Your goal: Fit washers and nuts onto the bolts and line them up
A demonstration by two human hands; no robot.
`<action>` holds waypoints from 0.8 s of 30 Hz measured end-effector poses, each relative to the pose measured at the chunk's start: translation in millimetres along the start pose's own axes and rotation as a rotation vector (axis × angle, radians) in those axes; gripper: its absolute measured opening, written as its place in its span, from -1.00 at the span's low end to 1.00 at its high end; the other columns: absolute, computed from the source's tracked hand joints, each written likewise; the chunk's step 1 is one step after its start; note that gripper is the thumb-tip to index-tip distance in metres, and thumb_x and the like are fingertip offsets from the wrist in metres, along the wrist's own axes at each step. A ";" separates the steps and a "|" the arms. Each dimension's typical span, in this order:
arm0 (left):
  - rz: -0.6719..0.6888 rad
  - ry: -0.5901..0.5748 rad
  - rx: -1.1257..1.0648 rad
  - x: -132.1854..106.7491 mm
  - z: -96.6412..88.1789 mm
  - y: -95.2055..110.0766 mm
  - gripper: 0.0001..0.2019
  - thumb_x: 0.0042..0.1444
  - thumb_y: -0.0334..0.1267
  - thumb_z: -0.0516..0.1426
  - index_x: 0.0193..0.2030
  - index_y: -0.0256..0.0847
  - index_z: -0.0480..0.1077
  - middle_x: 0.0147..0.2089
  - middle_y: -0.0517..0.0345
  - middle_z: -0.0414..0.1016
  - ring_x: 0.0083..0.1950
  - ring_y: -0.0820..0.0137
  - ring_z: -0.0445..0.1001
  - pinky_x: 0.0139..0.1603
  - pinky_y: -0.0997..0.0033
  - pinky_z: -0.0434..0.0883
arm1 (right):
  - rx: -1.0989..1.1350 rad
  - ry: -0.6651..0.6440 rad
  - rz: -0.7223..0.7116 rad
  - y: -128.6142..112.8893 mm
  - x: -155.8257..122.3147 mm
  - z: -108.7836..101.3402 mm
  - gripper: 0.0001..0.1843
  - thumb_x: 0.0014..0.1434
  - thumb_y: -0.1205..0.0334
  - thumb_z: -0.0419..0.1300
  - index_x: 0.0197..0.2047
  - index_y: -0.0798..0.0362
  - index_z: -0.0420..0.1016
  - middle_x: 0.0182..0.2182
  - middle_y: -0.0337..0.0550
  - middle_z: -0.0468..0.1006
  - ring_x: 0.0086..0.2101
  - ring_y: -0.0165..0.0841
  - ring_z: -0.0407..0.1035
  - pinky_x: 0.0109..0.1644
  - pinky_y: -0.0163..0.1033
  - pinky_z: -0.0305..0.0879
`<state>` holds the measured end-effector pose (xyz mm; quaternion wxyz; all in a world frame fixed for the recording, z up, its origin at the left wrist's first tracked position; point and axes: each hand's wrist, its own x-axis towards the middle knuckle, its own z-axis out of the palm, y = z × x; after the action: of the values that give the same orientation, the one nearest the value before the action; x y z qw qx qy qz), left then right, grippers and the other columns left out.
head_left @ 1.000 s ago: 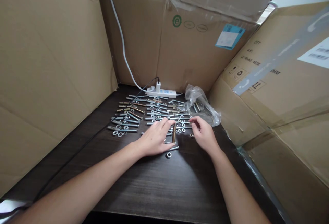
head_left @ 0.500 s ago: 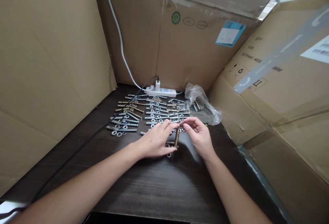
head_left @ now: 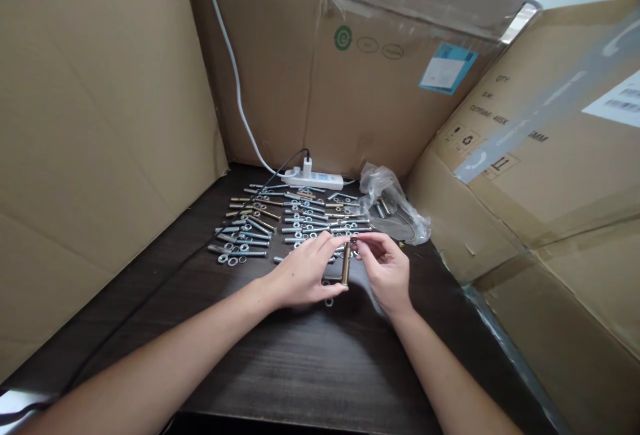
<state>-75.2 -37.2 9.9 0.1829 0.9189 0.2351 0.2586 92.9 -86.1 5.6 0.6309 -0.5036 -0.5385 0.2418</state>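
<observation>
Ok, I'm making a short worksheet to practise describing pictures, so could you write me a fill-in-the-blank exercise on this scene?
1. The near end of the gold bolt rests against the left hand's ____.
2. The right hand has its fingertips by the bolt's ____ end (near or far).
3. The body of the power strip is mostly ____ in colour.
4. In the picture, the plastic bag lies to the ____ of the power strip (left or right).

Missing words: thumb; far; white; right.

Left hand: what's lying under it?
A silver bolt end and a silver nut show past the left hand, which grips a brass-coloured bolt. Anything directly beneath the left hand is covered.
</observation>
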 end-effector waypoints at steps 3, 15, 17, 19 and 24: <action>0.000 0.016 0.000 0.0 1.1 -0.2 -0.29 -0.01 -0.14 0.23 0.24 -0.14 -0.01 0.04 -0.02 0.28 0.01 0.18 0.33 0.03 0.11 0.35 | 0.019 -0.011 0.016 0.9 -1.3 1.5 -0.86 0.13 0.20 0.21 -0.22 0.04 0.45 -0.30 -0.10 0.55 -0.28 -0.28 0.47 -0.25 -0.17 0.47; 0.057 -0.019 0.056 -0.1 3.8 -0.9 -0.26 0.13 -0.08 0.14 0.35 -0.15 -0.16 0.18 -0.09 0.26 0.14 0.16 0.29 0.08 0.12 0.30 | 0.051 0.020 0.019 -0.1 0.0 2.8 -0.87 0.12 0.23 0.22 -0.24 0.06 0.45 -0.30 -0.10 0.54 -0.29 -0.30 0.47 -0.23 -0.17 0.46; 0.068 -0.021 0.055 0.0 3.7 -0.4 -0.30 0.15 -0.10 0.12 0.34 -0.13 -0.14 0.20 -0.08 0.25 0.14 0.17 0.29 0.08 0.13 0.29 | 0.056 0.027 0.020 0.0 0.4 2.4 -0.87 0.12 0.24 0.22 -0.24 0.06 0.44 -0.31 -0.11 0.54 -0.29 -0.30 0.47 -0.22 -0.18 0.46; 0.071 -0.025 0.045 0.3 2.9 0.4 -0.33 0.14 -0.11 0.13 0.32 -0.12 -0.10 0.19 -0.06 0.26 0.14 0.17 0.30 0.07 0.14 0.29 | 0.057 0.026 0.026 0.9 0.4 2.4 -0.87 0.12 0.23 0.22 -0.24 0.06 0.43 -0.31 -0.12 0.53 -0.30 -0.31 0.47 -0.22 -0.18 0.46; 0.056 -0.013 0.024 1.0 1.0 2.2 -0.41 0.10 -0.08 0.16 0.22 -0.14 0.06 0.11 -0.05 0.33 0.09 0.18 0.33 0.04 0.15 0.29 | -0.033 0.015 -0.008 3.7 -0.8 2.4 -0.87 0.14 0.23 0.19 -0.22 0.05 0.42 -0.28 -0.11 0.53 -0.27 -0.30 0.46 -0.19 -0.17 0.45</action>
<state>-73.2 -38.7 10.6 0.1660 0.9289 0.2111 0.2550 91.4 -84.5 1.8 0.6275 -0.5133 -0.5398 0.2265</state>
